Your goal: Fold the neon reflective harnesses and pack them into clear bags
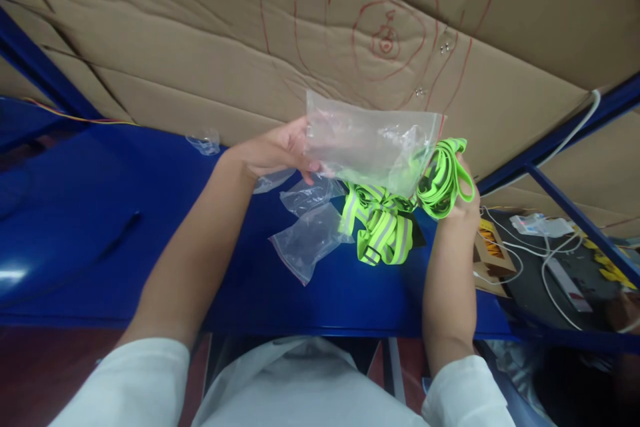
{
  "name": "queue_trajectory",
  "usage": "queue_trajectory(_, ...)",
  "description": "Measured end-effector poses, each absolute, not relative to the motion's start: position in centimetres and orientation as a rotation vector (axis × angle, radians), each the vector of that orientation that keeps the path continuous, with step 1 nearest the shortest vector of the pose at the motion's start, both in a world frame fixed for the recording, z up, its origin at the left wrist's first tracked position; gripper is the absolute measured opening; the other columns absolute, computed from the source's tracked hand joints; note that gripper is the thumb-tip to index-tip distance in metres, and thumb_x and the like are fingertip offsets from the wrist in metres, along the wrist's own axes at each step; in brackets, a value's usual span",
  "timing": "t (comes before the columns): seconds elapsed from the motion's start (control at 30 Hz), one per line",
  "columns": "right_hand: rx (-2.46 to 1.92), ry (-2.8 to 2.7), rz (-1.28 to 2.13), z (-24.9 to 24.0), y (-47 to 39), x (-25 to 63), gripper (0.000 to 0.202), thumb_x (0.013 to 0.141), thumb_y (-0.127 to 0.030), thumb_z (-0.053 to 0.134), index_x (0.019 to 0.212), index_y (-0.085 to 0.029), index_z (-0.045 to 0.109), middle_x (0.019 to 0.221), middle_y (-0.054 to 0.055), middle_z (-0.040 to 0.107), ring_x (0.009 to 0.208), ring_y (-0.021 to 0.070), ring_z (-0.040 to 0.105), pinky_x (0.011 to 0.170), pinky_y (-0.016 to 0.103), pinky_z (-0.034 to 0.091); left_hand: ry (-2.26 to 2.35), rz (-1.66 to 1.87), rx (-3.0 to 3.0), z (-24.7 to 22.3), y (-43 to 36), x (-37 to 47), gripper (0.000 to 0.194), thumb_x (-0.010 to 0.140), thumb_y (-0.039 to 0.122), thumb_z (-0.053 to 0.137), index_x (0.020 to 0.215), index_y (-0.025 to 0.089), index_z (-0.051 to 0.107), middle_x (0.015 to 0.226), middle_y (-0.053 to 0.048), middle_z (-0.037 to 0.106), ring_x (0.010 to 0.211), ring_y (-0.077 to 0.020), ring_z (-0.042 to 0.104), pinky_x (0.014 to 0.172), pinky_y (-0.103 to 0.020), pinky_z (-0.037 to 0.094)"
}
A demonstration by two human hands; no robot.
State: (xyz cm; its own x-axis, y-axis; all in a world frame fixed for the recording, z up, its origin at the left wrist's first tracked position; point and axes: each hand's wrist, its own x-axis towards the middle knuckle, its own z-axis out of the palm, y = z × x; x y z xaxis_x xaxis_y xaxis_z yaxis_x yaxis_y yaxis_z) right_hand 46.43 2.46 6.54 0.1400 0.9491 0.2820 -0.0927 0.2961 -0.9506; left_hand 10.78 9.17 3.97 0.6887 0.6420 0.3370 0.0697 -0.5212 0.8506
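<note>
No text can be read with certainty; on the flat brown cardboard panel (200, 47), red hand-drawn rings (386, 45) surround unclear marks (390, 15).

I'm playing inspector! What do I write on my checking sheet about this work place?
Surface: blue table, shiny.
Job's things: clear bag held up; green strap bundle at its red-edged end; more green bundles on the table.
Clutter: loose clear bags left of those bundles.
Grip: left hand holds the bag's left end; right hand holds the strap bundle.
Cables: dark cable at left; white cable at right.
Surroundings: cardboard wall with red drawings.
</note>
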Motion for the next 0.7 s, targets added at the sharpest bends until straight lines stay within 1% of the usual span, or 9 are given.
queue_trajectory(0.03, -0.991, -1.183, 0.967, 6.7, 2.4, 46.5, 0.048, 0.06, -0.067, 0.088, 0.077, -0.028, 0.065, 0.068, 0.001, 0.074, 0.077, 0.0262, 0.077, 0.08, 0.039, 0.064, 0.641, 0.805, 2.14, 4.0, 9.3, 10.5, 0.106, 0.081, 0.067, 0.077, 0.164, 0.028, 0.025, 0.151, -0.015, 0.059, 0.118, -0.0331, 0.071, 0.086, -0.046, 0.067)
queue_trajectory(0.07, -1.019, -1.211, 0.985, 6.9, 2.4, 46.6, 0.05, 0.057, -0.065, 0.09, 0.077, -0.027, 0.065, 0.067, 0.001, 0.073, 0.077, 0.0264, 0.077, 0.08, 0.039, 0.064, 0.749, 0.815, 2.247, 4.3, 9.3, 10.3, 0.114, 0.079, 0.071, 0.077, 0.165, 0.021, 0.021, 0.163, -0.019, 0.045, 0.136, -0.0392, 0.059, 0.104, -0.06, 0.059)
queue_trajectory(0.1, -1.05, -1.239, 1.003, 7.0, 2.3, 46.6, 0.051, 0.056, -0.064, 0.092, 0.077, -0.026, 0.066, 0.065, 0.001, 0.072, 0.076, 0.0265, 0.077, 0.079, 0.04, 0.064, 0.856, 0.863, 2.325, 4.7, 9.0, 10.2, 0.124, 0.076, 0.074, 0.078, 0.166, 0.016, 0.015, 0.171, -0.022, 0.028, 0.151, -0.0437, 0.04, 0.118, -0.07, 0.042)
queue_trajectory(0.17, -1.097, -1.278, 1.019, 7.3, 2.1, 46.3, 0.051, 0.055, -0.062, 0.094, 0.078, -0.026, 0.066, 0.066, 0.001, 0.072, 0.075, 0.0263, 0.076, 0.078, 0.041, 0.065, 0.969, 1.031, 2.393, 5.9, 7.7, 10.5, 0.137, 0.072, 0.076, 0.079, 0.167, 0.013, 0.003, 0.176, -0.019, 0.002, 0.162, -0.0436, 0.007, 0.131, -0.07, 0.012)
queue_trajectory(0.23, -1.104, -1.304, 1.016, 7.3, 1.9, 45.7, 0.051, 0.057, -0.063, 0.093, 0.081, -0.026, 0.067, 0.072, 0.001, 0.074, 0.077, 0.026, 0.077, 0.076, 0.041, 0.065, 0.933, 1.189, 2.502, 7.1, 5.8, 11.9, 0.13, 0.075, 0.076, 0.078, 0.169, 0.024, 0.004, 0.177, -0.009, 0.007, 0.164, -0.0367, 0.009, 0.136, -0.059, 0.012)
queue_trajectory(0.33, -1.08, -1.358, 1.053, 7.2, 1.6, 44.2, 0.053, 0.06, -0.065, 0.091, 0.089, -0.026, 0.07, 0.083, 0.002, 0.077, 0.085, 0.0271, 0.078, 0.077, 0.042, 0.066, 0.753, 1.202, 2.693, 7.5, 3.3, 15.4, 0.125, 0.077, 0.079, 0.073, 0.168, 0.033, 0.0, 0.177, -0.007, 0.011, 0.164, -0.036, 0.011, 0.135, -0.06, 0.013)
queue_trajectory(0.4, -1.075, -1.361, 1.11, 7.1, 1.4, 43.2, 0.056, 0.059, -0.066, 0.092, 0.092, -0.026, 0.072, 0.085, 0.003, 0.078, 0.088, 0.028, 0.078, 0.079, 0.043, 0.067, 0.707, 1.198, 2.743, 6.8, 2.8, 17.4, 0.124, 0.08, 0.075, 0.072, 0.168, 0.033, -0.005, 0.176, -0.011, 0.015, 0.164, -0.0376, 0.012, 0.133, -0.065, 0.013)
queue_trajectory(0.5, -1.105, -1.321, 1.162, 7.2, 1.3, 42.4, 0.059, 0.056, -0.066, 0.093, 0.093, -0.026, 0.073, 0.088, 0.003, 0.079, 0.091, 0.0288, 0.078, 0.082, 0.044, 0.067, 0.679, 1.273, 2.722, 5.5, 3.6, 18.6, 0.123, 0.082, 0.072, 0.073, 0.167, 0.033, -0.005, 0.173, -0.015, 0.025, 0.16, -0.038, 0.027, 0.13, -0.064, 0.022)
queue_trajectory(0.7, -1.139, -1.267, 0.954, 8.2, 0.7, 42.2, 0.051, 0.069, -0.061, 0.088, 0.104, -0.027, 0.072, 0.103, 0.003, 0.081, 0.104, 0.0286, 0.077, 0.091, 0.043, 0.065, 0.689, 1.35, 2.712, 4.8, 5.1, 17.8, 0.115, 0.084, 0.071, 0.071, 0.168, 0.032, 0.003, 0.17, -0.016, 0.031, 0.157, -0.0391, 0.033, 0.127, -0.062, 0.028)
